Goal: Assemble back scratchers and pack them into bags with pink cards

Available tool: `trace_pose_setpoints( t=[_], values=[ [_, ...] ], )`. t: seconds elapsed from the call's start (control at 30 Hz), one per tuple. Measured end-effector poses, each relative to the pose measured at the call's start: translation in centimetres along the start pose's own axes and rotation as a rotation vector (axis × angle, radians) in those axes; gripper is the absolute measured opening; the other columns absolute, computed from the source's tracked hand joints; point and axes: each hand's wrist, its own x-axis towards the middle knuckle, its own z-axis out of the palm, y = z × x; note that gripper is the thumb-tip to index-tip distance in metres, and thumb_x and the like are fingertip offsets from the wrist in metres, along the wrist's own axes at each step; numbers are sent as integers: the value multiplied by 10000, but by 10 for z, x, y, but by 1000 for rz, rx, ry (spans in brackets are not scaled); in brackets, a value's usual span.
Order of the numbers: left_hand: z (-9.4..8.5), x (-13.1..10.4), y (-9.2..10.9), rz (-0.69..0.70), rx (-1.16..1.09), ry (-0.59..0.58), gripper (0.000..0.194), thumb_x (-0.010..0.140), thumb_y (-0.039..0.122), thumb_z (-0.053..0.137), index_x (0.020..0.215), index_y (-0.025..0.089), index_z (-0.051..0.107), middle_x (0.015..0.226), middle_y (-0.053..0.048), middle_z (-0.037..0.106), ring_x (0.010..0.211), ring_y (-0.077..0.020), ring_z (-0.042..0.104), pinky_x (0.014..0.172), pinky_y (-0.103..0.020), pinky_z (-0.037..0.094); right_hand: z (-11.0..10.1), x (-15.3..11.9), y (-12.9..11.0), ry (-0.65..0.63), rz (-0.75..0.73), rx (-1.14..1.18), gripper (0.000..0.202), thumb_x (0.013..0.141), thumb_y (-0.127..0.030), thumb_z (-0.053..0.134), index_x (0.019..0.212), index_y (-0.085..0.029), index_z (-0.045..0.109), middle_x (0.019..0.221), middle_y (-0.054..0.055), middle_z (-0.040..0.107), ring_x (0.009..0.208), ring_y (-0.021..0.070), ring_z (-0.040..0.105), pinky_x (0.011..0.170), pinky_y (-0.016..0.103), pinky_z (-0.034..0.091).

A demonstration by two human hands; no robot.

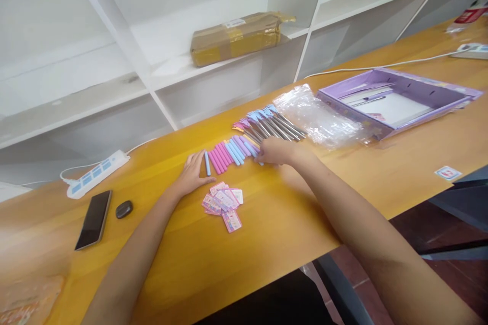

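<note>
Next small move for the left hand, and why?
I'd probably have the left hand nudge the leftmost blue stick gently toward the pink sticks. It lies at the row's left end, angled differently from the leaning pink ones, and the left fingers are already right beside it. The right hand is at the row's other end, farther from it.

Your short, smooth, rounded sticks [220, 158] lay flat on the wooden table [183, 274], side by side in a slanting row. From your left: one light-blue stick [208, 163], slightly apart; then a pink group, closely packed; then light blue; then purple with light blue among it. You had each stick's long side next to its neighbor's, ends unevenly aligned. The right end was partly hidden; exact count there could not be read.
</note>
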Motion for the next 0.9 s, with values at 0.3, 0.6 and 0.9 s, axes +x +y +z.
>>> trace_pose_setpoints(
  t=[0.3,0.6,0.9],
  values=[
    [-3,2,-4,-33,-81,62,1041,824,642,861,1667,306,353,1577,-147,494,1452,-392,513,1221,-554,440,-2,2,1,141,-7,-63,358,976,-374,657,672,-193,712,634,90,699,650,236,673,689,336,443],
    [20,-6,29,-97,-163,152,925,919,634,761,1650,247,348,1413,-149,558,1275,-341,614,1140,-513,507,13,17,12,453,-19,-140,284,1025,-427,602,926,-198,739,1007,121,791,880,258,704,707,324,409],
    [29,-9,35,-76,37,197,997,924,669,705,1685,163,305,1554,-228,485,1452,-458,453,1244,-633,361,55,45,-7,624,-152,-202,529,1119,-467,406,1360,-64,651,1327,247,691,1244,387,587,1111,455,403]
  ],
)
